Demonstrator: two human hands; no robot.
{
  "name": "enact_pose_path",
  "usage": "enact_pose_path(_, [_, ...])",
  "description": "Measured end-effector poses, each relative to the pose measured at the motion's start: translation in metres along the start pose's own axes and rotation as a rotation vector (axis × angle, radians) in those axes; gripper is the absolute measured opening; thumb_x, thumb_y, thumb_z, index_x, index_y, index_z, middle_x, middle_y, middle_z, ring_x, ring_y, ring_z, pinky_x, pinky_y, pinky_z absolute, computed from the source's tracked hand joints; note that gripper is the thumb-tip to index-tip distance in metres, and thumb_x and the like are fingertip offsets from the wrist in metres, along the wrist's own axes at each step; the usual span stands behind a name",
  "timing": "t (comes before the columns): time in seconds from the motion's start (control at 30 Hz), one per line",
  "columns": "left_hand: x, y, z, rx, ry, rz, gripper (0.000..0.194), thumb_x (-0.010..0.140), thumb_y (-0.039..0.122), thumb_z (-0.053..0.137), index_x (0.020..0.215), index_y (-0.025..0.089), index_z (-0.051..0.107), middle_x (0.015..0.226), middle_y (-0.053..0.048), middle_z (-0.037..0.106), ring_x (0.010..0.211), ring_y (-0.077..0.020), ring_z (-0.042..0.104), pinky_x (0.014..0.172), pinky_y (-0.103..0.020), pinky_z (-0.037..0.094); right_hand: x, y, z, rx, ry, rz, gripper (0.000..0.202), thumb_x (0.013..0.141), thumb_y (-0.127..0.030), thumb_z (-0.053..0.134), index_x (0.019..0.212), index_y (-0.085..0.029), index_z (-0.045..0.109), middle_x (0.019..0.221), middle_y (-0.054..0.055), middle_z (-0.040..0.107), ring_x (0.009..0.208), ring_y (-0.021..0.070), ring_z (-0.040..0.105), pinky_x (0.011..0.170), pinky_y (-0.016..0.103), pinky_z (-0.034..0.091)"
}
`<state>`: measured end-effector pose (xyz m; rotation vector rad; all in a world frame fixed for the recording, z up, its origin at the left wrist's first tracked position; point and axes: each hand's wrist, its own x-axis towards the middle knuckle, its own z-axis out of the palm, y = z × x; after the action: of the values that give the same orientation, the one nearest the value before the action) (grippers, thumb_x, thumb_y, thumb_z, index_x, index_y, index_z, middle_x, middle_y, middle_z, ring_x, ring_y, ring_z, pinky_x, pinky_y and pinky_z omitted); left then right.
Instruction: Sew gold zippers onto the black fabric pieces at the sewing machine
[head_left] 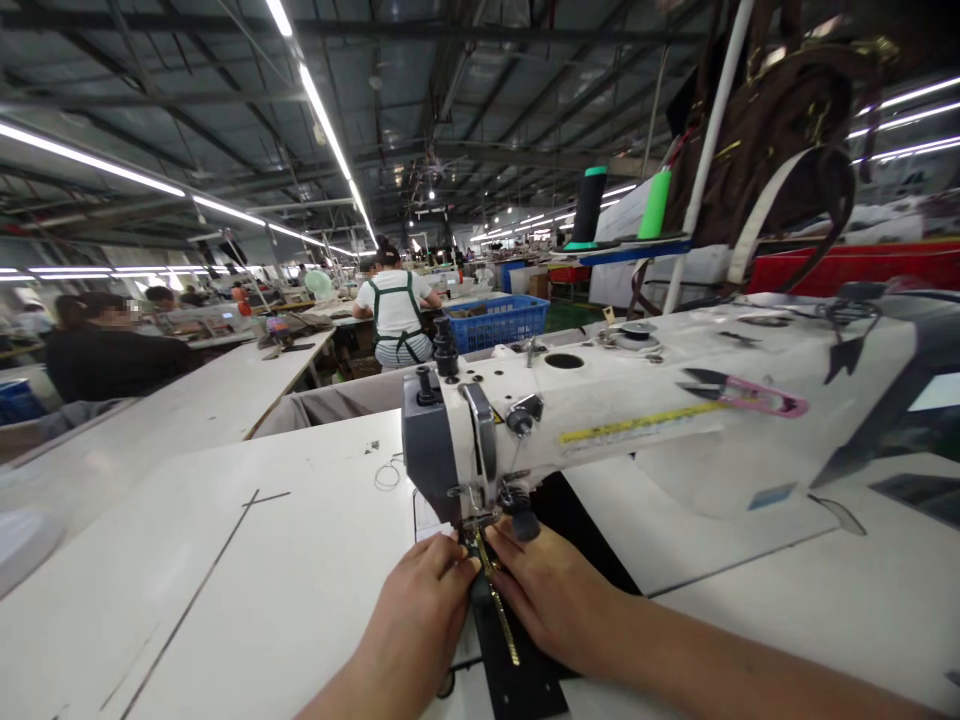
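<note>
A white sewing machine reaches in from the right, its needle area above a black strip with a gold zipper on it. My left hand is closed at the left edge of the strip, just below the presser foot, thumb and fingertips pinched together. On the other side, my right hand presses its fingers on the black material beside the zipper. Both hands' fingertips are close to the presser foot, which partly hides them. Part of the black material extends behind my right hand.
Pink-handled snips lie on the machine arm. Black and green thread cones stand behind it. A blue basket and a person in a green apron are farther back. Another person sits at left.
</note>
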<state>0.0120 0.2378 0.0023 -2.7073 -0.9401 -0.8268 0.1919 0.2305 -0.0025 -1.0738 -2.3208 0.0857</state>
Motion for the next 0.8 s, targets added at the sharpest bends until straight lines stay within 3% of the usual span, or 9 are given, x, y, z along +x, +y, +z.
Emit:
enact_pose_path(0.17, [-0.01,0.01,-0.005,0.095,0.078,0.147,0.023,0.089,0.014,0.034,0.093,0.014,0.057,0.091,-0.008,0.067,0.085,-0.0198,0.065,0.082,-0.035,0.054,-0.011,-0.005,0.006,-0.122,0.029,0.022,0.043,0.081,-0.009,0.038,0.121,-0.006,0.05,0.124,0.017,0.052,0.114,0.027,0.049,0.097,0.046,0.042])
enact_pose_path(0.3, [-0.01,0.014,-0.006,0.083,0.04,0.123,0.024,0.09,0.013,0.034,0.092,0.014,0.057,0.089,-0.008,0.067,0.087,-0.0187,0.064,0.086,-0.035,0.052,-0.012,-0.005,0.011,-0.14,0.064,0.017,0.042,0.08,-0.008,0.035,0.119,-0.002,0.052,0.121,0.018,0.054,0.114,0.0272,0.049,0.095,0.047,0.043])
enact_pose_path(0.57, [-0.003,0.005,-0.003,0.047,0.032,0.117,0.024,0.09,0.014,0.035,0.091,0.014,0.059,0.086,-0.009,0.065,0.086,-0.0184,0.064,0.085,-0.036,0.053,-0.001,-0.003,0.007,-0.077,0.081,0.019,0.038,0.08,-0.01,0.036,0.113,-0.007,0.054,0.111,0.017,0.06,0.105,0.0261,0.054,0.093,0.045,0.044])
enact_pose_path(0.8, [0.0,-0.002,0.002,-0.017,-0.023,0.026,0.016,0.086,0.013,0.044,0.093,0.014,0.059,0.092,-0.01,0.064,0.095,-0.0212,0.06,0.084,-0.034,0.053,0.007,0.003,0.009,0.033,0.067,0.118,0.026,0.082,-0.012,0.04,0.099,-0.016,0.058,0.1,0.008,0.063,0.095,0.0214,0.056,0.088,0.037,0.044])
